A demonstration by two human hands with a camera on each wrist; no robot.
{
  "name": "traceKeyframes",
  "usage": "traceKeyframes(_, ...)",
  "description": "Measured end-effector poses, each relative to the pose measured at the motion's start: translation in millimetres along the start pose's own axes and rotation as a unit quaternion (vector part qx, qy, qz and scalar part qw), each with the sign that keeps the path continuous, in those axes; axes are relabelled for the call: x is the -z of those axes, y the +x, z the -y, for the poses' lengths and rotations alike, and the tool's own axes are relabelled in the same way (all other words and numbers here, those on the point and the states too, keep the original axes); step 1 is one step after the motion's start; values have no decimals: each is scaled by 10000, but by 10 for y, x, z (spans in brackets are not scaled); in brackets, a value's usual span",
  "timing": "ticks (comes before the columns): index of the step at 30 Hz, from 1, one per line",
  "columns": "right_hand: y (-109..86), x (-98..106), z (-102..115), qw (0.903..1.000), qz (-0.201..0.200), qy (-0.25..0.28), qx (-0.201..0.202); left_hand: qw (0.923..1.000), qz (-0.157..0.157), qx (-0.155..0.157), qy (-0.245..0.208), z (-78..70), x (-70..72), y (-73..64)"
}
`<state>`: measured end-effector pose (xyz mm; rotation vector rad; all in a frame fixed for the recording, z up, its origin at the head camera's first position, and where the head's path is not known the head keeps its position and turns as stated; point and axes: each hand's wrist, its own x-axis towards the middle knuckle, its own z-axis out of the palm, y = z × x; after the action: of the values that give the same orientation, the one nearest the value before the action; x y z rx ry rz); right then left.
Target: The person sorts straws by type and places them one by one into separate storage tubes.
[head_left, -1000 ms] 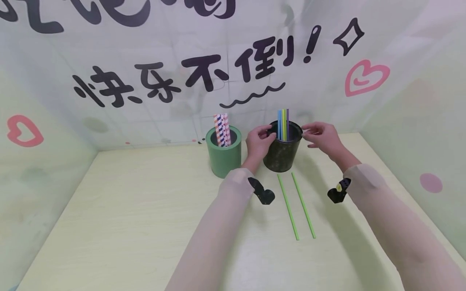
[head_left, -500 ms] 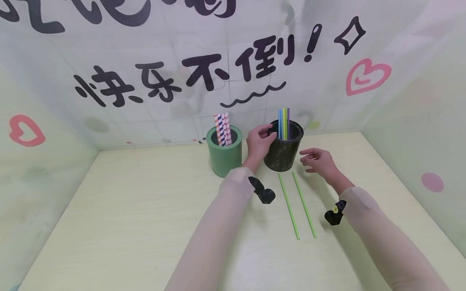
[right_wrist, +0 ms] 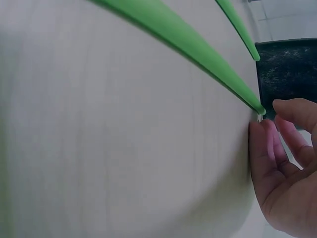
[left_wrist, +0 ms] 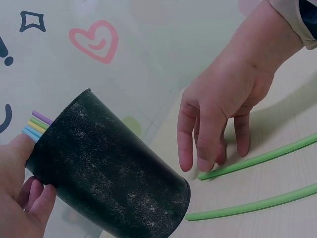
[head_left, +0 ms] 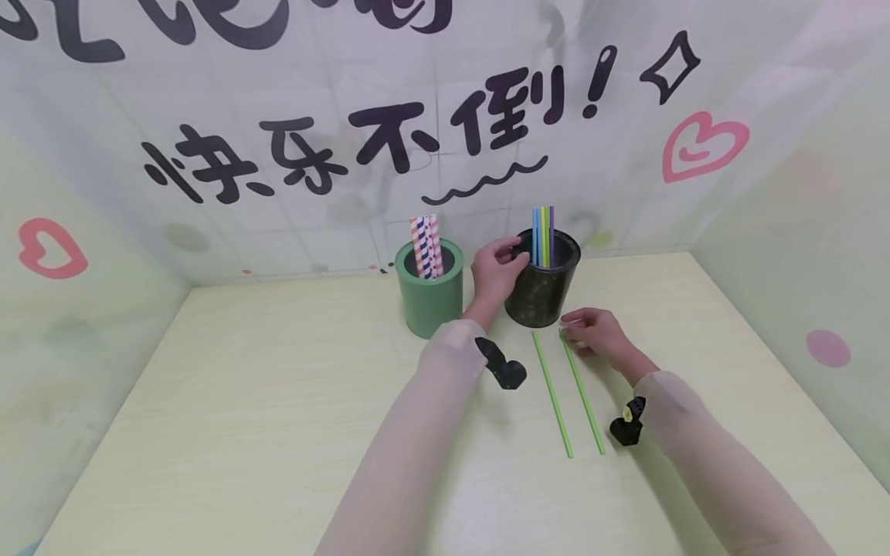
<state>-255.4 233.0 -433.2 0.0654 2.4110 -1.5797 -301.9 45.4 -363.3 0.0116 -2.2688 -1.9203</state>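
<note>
In the head view my left hand (head_left: 495, 274) grips the rim of a black cup (head_left: 538, 301) from its left side. Several thin coloured straws (head_left: 543, 238), blue, yellow-green and purple, stand inside it. Two bright green straws lie side by side on the table before the cup: a left one (head_left: 552, 394) and a right one (head_left: 584, 396). My right hand (head_left: 599, 335) hovers low at the far end of the right green straw. In the right wrist view its thumb and fingers (right_wrist: 297, 115) are spread apart by the straw's tip, not pinching it.
Left of the black cup stands a green cup (head_left: 431, 307) holding several patterned paper straws (head_left: 426, 249). A printed backdrop (head_left: 299, 232) rises behind the pale table (head_left: 264, 401), and walls close in both sides.
My right hand has left the black cup's right rim and come down and toward me, reaching the right green straw's far end. The left hand has stayed on the cup.
</note>
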Motion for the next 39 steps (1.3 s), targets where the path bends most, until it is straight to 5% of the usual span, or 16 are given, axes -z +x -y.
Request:
traceKeyframes(22,5,-92,-27,9973,-268,-669,-107,10000,-2,31,-11,-14,-8,-13)
traceKeyframes(39,19,-47,24,9984,-253,-409,-306,10000,21,58,-34,10,-8,1)
